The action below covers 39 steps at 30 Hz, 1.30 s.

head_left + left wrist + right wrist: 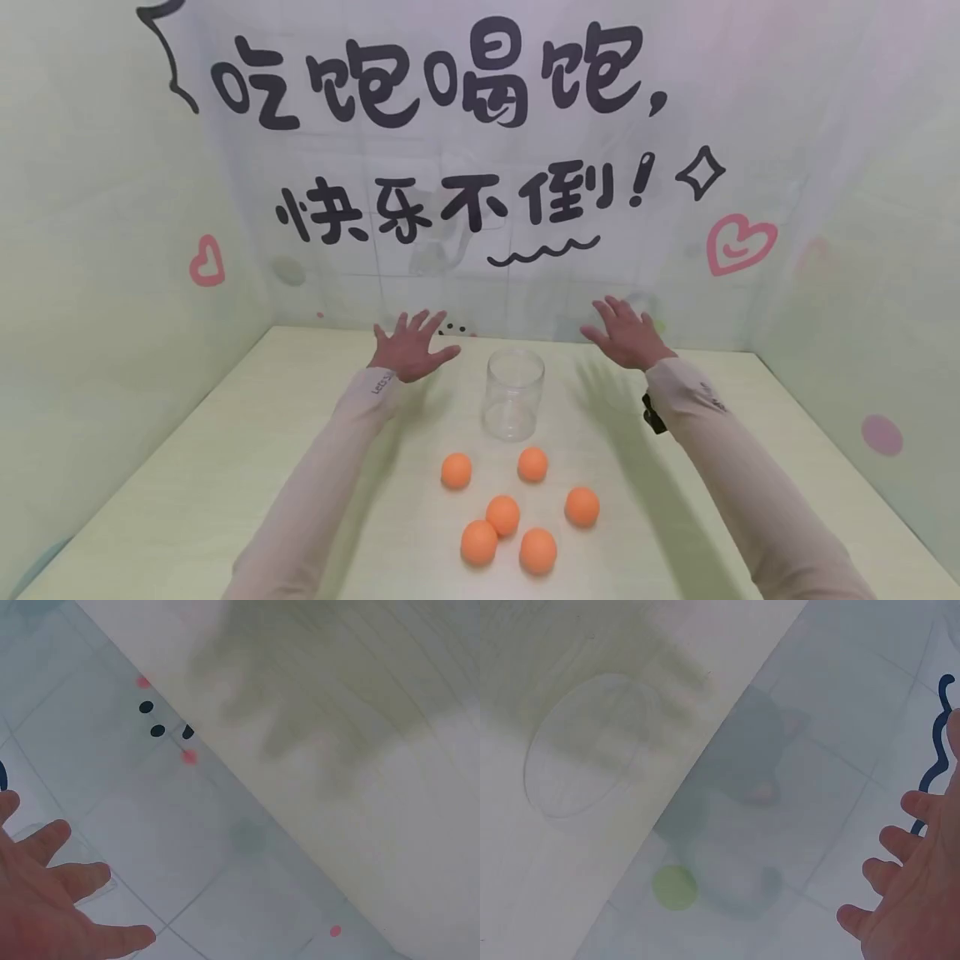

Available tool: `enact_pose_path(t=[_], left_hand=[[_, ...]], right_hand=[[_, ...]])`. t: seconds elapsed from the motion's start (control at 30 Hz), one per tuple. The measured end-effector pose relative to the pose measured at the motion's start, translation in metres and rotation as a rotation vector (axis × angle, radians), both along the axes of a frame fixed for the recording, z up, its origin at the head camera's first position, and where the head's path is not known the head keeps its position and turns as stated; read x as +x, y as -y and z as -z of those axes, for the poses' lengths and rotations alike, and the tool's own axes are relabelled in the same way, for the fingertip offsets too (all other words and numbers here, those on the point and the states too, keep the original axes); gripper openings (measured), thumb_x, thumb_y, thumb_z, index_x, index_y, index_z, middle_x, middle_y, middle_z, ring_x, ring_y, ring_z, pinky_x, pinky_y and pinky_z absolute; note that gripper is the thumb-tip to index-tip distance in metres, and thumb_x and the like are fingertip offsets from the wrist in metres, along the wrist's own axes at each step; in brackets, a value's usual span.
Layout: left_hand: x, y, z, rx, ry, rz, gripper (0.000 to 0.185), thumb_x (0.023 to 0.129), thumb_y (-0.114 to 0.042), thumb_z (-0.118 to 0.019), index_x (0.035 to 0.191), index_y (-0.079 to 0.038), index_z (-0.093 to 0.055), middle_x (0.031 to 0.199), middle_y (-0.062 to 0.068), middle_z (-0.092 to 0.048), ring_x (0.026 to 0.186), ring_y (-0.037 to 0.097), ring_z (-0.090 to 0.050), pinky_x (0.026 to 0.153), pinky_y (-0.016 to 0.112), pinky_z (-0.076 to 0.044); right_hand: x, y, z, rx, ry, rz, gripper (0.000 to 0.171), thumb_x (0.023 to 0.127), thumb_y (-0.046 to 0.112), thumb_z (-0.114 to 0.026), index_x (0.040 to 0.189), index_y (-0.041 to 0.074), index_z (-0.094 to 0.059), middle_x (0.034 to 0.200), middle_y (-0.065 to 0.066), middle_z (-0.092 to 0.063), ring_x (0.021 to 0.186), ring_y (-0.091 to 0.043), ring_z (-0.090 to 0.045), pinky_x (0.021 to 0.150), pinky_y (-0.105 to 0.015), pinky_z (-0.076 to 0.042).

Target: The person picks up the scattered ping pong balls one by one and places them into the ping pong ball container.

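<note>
"Pale table (187,467), printed white backdrop (450,146) behind. Hands?"
"Left hand (411,346) and right hand (628,335): fingers spread, raised near its far edge."
"And the clear cylindrical jar (513,408)?"
"Between them; six round orange balls (502,516) farther from that edge."

In the left wrist view, the edge is cropping the left hand (41,904) at 8 o'clock; in the right wrist view, the right hand (922,885) at 4. In the head view, the right sleeve (750,483) is partly hiding a black object (654,416) towards 4 o'clock, while the sleeve's lettering (713,397) is looking too small to read.
</note>
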<state>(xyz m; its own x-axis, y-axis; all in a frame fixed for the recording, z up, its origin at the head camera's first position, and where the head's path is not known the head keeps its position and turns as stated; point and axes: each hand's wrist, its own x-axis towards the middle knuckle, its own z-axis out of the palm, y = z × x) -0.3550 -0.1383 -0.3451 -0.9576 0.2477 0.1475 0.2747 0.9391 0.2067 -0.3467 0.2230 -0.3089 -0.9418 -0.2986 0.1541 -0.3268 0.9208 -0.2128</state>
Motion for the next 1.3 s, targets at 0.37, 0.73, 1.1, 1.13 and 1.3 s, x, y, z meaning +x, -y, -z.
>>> enact_pose_path(t=[0.37,0.73,1.1,1.13,1.3], left_hand=[[0.006,-0.008,-0.001,0.330,0.224,0.124,0.073,0.093,-0.041,-0.050,0.152,-0.015,-0.017,0.157,0.014,-0.022,0.143,0.035,-0.024,0.109,0.062,-0.021],[0.018,-0.023,-0.005,0.557,0.442,0.243,0.077,0.090,-0.028,-0.059,0.152,-0.018,-0.014,0.157,0.015,-0.019,0.144,0.039,-0.018,0.111,0.059,-0.023],[0.021,-0.032,0.007,0.623,0.512,0.350,0.089,0.082,-0.015,-0.066,0.152,-0.013,-0.010,0.156,0.019,-0.017,0.143,0.042,-0.018,0.110,0.057,-0.027],[0.022,-0.034,0.007,0.630,0.517,0.354,0.090,0.082,-0.015,-0.067,0.152,-0.014,-0.011,0.156,0.018,-0.018,0.143,0.042,-0.019,0.110,0.057,-0.027],[0.026,-0.042,0.007,0.666,0.538,0.351,0.093,0.080,-0.019,-0.072,0.152,-0.017,-0.013,0.157,0.016,-0.019,0.144,0.038,-0.019,0.111,0.056,-0.025]], right_hand=[[0.018,-0.008,-0.001,0.021,0.016,-0.134,0.063,0.099,0.032,-0.047,0.145,-0.005,-0.027,0.147,-0.031,-0.028,0.129,-0.051,-0.037,0.106,-0.061,-0.028],[0.033,-0.007,0.004,-0.002,0.083,-0.196,0.062,0.098,0.032,-0.049,0.146,-0.001,-0.027,0.149,-0.027,-0.028,0.126,-0.047,-0.043,0.105,-0.059,-0.032],[0.055,0.000,0.029,-0.014,0.133,-0.273,0.061,0.097,0.036,-0.051,0.144,0.002,-0.032,0.147,-0.022,-0.035,0.126,-0.042,-0.046,0.104,-0.056,-0.035],[0.058,0.000,0.031,-0.017,0.140,-0.276,0.061,0.097,0.037,-0.050,0.144,0.002,-0.032,0.147,-0.022,-0.035,0.126,-0.041,-0.047,0.104,-0.056,-0.035],[0.073,0.003,0.036,-0.046,0.182,-0.282,0.060,0.097,0.035,-0.051,0.145,0.005,-0.032,0.147,-0.018,-0.036,0.126,-0.038,-0.048,0.104,-0.055,-0.035]])
